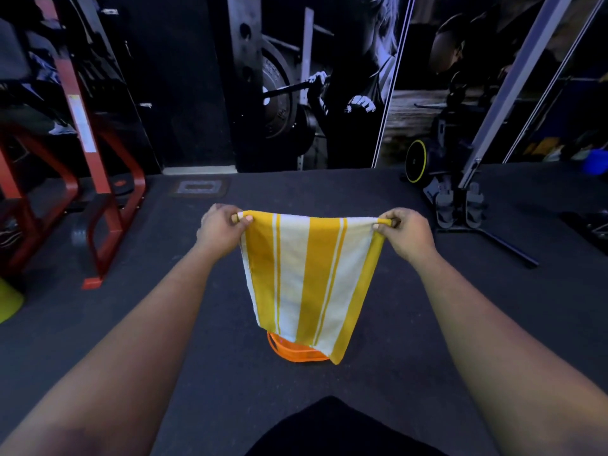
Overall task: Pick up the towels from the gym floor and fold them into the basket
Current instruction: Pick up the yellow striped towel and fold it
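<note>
I can read no text from here. A pale label (80, 121) runs down the red machine frame (70, 93), but its print is too blurred, and raised lettering on the mural's weight plate (274, 93) is illegible.

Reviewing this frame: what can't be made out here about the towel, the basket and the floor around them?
- Head view: most of the orange basket is hidden behind the hanging striped towel; its contents cannot be seen.
- The towel's far side faces away, so whether it is already folded double is unclear.
- The left hand and right hand cover its top corners.
- A dark shape at the bottom edge is cut off.
</note>
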Motion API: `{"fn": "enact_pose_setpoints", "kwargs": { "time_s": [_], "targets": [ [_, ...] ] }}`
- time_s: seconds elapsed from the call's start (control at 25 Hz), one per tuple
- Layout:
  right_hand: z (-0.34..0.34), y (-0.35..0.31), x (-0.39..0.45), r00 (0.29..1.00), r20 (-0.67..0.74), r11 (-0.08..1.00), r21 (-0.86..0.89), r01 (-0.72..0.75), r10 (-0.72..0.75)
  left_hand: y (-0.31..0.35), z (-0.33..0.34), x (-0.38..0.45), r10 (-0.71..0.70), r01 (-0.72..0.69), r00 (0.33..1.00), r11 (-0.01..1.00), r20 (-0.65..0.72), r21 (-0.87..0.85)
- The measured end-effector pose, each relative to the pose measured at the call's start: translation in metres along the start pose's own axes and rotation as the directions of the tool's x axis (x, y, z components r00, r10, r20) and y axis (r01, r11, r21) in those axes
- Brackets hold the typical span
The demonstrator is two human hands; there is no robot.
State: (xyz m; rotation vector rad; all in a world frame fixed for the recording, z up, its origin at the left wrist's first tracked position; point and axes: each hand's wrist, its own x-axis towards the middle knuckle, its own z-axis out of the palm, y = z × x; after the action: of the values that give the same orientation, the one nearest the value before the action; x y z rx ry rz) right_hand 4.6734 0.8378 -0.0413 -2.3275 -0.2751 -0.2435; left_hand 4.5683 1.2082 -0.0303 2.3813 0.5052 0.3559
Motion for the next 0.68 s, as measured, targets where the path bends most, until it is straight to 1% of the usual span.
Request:
{"fn": "enact_pose_setpoints", "kwargs": {
  "time_s": [0.04,0.08,0.12,0.16,0.2,0.24,0.28,0.32,0.36,0.4,0.44,0.48,0.52,0.56,0.6,0.64,0.68],
  "targets": [
    [-0.004,0.0,0.0,1.0,0.005,0.993,0.113,0.022,-0.022,0.0,-0.003,-0.002,-0.034,0.044,0.999,0.96,0.043,-0.276],
    [-0.008,-0.002,-0.002,0.999,0.0,0.951,0.305,0.04,-0.042,0.001,-0.005,-0.006,-0.053,0.084,0.996,0.868,0.077,-0.489],
    [-0.013,-0.009,-0.009,0.999,-0.011,0.838,0.545,0.035,-0.034,0.006,-0.006,-0.011,-0.042,0.089,0.995,0.783,0.09,-0.616],
    [-0.013,-0.014,-0.016,1.0,0.005,0.672,0.74,0.0,-0.006,0.016,-0.009,-0.013,-0.015,0.07,0.996,0.731,0.087,-0.679],
    [-0.01,-0.016,-0.025,0.998,0.061,0.573,0.817,-0.065,0.026,0.031,-0.012,-0.015,0.018,0.037,0.998,0.69,0.068,-0.723],
    [-0.003,-0.018,-0.035,0.987,0.156,0.568,0.809,-0.151,0.04,0.051,-0.017,-0.014,0.036,-0.006,0.999,0.644,0.022,-0.765],
    [0.008,-0.017,-0.048,0.964,0.265,0.642,0.734,-0.221,0.03,0.069,-0.022,-0.014,0.026,-0.03,0.999,0.56,-0.018,-0.828],
    [0.019,-0.013,-0.059,0.941,0.337,0.711,0.659,-0.246,0.014,0.081,-0.029,-0.013,0.008,-0.031,0.999,0.463,-0.031,-0.886],
    [0.026,-0.011,-0.064,0.94,0.339,0.735,0.632,-0.248,0.026,0.085,-0.037,-0.011,0.026,-0.031,0.999,0.37,-0.023,-0.929],
    [0.028,-0.015,-0.064,0.951,0.305,0.699,0.669,-0.253,0.053,0.077,-0.044,-0.009,0.089,-0.02,0.996,0.368,0.014,-0.93],
    [0.026,-0.02,-0.059,0.957,0.279,0.646,0.718,-0.26,0.074,0.058,-0.044,-0.01,0.136,0.029,0.985,0.493,0.11,-0.87],
    [0.021,-0.026,-0.054,0.954,0.289,0.602,0.749,-0.275,0.077,0.032,-0.037,-0.023,0.146,0.094,0.958,0.649,0.245,-0.755],
    [0.015,-0.033,-0.049,0.951,0.298,0.583,0.76,-0.287,0.08,0.007,-0.026,-0.038,0.138,0.139,0.918,0.767,0.372,-0.627],
    [0.01,-0.036,-0.043,0.946,0.309,0.565,0.766,-0.308,0.097,-0.01,-0.015,-0.048,0.1,0.186,0.894,0.804,0.437,-0.565],
    [0.006,-0.036,-0.039,0.938,0.326,0.522,0.783,-0.338,0.119,-0.014,-0.007,-0.051,0.059,0.23,0.905,0.765,0.421,-0.602],
    [0.005,-0.031,-0.036,0.926,0.355,0.478,0.795,-0.372,0.131,-0.011,-0.003,-0.047,0.013,0.255,0.93,0.699,0.368,-0.668],
    [0.004,-0.026,-0.037,0.902,0.413,0.448,0.788,-0.423,0.126,-0.006,-0.003,-0.041,-0.021,0.275,0.944,0.607,0.33,-0.746]
  ]
}}
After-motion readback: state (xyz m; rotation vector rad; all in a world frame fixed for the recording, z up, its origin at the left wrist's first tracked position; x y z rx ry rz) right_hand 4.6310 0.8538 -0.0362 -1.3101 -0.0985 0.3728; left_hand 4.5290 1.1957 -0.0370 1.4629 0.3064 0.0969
